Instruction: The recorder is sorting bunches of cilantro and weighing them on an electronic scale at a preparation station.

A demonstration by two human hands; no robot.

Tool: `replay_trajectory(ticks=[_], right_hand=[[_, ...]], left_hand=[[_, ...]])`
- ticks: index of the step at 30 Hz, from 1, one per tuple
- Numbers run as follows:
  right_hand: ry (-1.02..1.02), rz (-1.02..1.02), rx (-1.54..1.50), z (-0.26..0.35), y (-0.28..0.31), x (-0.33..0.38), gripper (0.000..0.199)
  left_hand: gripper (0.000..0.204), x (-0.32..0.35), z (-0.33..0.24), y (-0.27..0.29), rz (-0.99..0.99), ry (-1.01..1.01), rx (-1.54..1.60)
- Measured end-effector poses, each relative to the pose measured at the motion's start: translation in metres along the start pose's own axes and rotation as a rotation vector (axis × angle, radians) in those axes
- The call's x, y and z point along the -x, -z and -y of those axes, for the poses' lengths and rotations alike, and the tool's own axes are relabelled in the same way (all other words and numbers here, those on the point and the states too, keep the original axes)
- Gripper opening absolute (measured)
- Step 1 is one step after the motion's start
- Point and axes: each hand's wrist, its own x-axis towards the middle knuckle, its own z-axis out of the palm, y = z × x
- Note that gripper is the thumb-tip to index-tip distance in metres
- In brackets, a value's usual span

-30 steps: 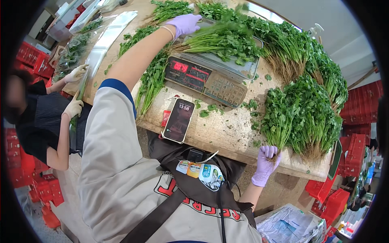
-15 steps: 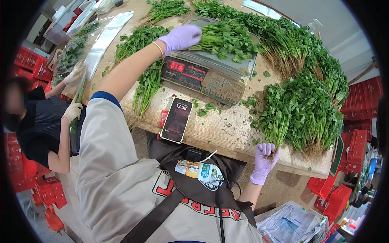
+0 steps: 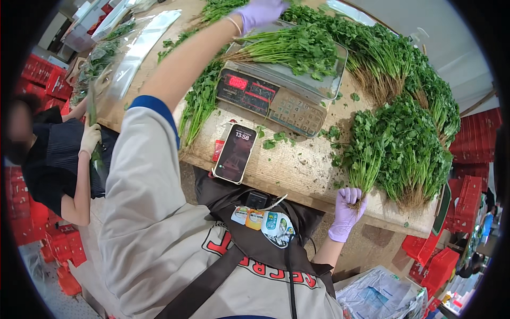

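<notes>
My right hand, in a lilac glove, is closed round the root end of a coriander bunch at the table's right front. That bunch leans against other coriander, leaves pointing away from me. A digital scale with a metal pan stands mid-table, its red display lit. Across the pan lies a loose bunch of coriander, roots to the left. Beyond the pan's far left edge is my left hand, also gloved, near the far coriander; motion blurs its fingers.
More coriander is heaped along the far and right edges of the wooden table. A phone lies before the scale. Clear plastic bags lie far left, where a co-worker handles greens. Red crates stand to the right.
My left hand has let go of the coriander on the scale pan and moved up and away past it. The right hand stays on its bunch.
</notes>
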Motion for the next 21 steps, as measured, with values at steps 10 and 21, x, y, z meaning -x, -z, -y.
replay_trajectory(ticks=[10,21], right_hand=[[-0.003,0.022,0.068,0.017,0.019,0.013,0.03],[-0.033,-0.027,-0.005,-0.008,0.004,0.0,0.031]], left_hand=[[0.031,0.133,-0.024,-0.034,0.132,0.321,0.008],[0.055,0.336,0.031,0.099,-0.216,0.787,-0.212]])
